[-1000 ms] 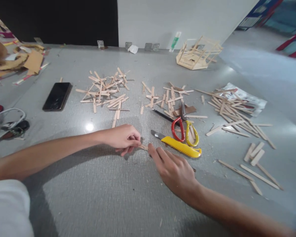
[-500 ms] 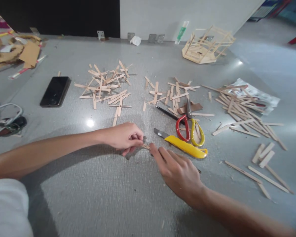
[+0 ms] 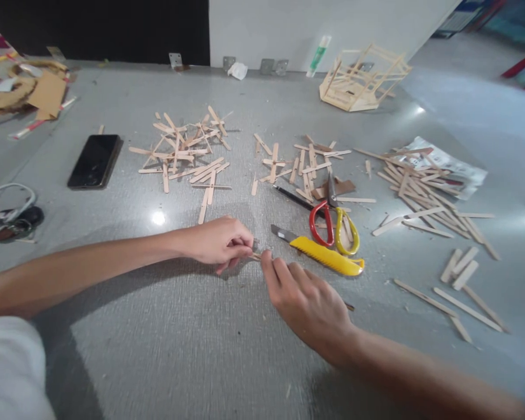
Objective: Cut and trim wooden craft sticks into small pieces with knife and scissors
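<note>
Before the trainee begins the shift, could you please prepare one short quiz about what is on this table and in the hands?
1. Fill in: the scissors have one red handle and one ____ handle.

2. Which lies nearest the right hand?
a) the phone
b) the yellow knife
c) the wooden frame

3. True or false: a thin wooden stick shows between the fingertips of the left hand and those of the right.

Key: 1. yellow; 2. b; 3. true.

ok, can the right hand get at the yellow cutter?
Likely yes: the yellow cutter lies just beyond the right hand and nothing appears to cover it, though that hand holds a wooden stick.
</note>
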`<state>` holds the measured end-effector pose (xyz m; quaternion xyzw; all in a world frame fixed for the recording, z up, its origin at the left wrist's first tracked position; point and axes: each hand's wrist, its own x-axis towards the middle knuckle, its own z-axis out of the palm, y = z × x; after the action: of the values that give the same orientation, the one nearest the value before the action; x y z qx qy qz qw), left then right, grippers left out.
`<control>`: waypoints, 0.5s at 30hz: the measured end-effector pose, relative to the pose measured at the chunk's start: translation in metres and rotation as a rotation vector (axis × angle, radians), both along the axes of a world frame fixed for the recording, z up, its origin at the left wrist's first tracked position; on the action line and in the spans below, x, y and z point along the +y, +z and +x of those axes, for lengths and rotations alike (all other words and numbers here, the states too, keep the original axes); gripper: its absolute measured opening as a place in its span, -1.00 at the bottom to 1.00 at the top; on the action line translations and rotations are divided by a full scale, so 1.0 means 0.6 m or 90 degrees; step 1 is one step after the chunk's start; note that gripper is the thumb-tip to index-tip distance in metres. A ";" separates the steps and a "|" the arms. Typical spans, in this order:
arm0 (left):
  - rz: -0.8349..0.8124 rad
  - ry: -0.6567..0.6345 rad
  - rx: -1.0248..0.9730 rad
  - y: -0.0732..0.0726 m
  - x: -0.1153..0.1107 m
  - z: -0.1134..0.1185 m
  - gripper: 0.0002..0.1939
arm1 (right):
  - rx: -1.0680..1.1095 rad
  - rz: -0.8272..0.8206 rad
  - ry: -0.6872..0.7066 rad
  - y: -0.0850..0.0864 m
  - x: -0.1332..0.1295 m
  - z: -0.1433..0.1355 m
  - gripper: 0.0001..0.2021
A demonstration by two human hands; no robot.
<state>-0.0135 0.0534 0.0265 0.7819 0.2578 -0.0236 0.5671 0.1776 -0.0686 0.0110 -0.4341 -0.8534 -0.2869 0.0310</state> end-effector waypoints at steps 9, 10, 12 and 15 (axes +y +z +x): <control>-0.021 0.000 0.012 0.004 0.003 -0.002 -0.67 | 0.050 0.001 0.023 -0.004 -0.001 0.015 -0.75; -0.022 0.000 0.014 0.004 0.003 -0.002 -0.67 | 0.055 -0.002 0.026 -0.004 -0.001 0.016 -0.75; -0.025 -0.002 0.016 0.005 0.003 -0.001 -0.67 | 0.060 -0.007 0.030 -0.005 0.000 0.017 -0.75; -0.025 -0.003 0.015 0.005 0.003 -0.001 -0.67 | 0.056 -0.011 0.031 -0.005 0.000 0.015 -0.75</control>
<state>-0.0140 0.0553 0.0297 0.7709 0.2618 -0.0391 0.5793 0.1867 -0.0685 0.0077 -0.4254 -0.8640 -0.2596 0.0717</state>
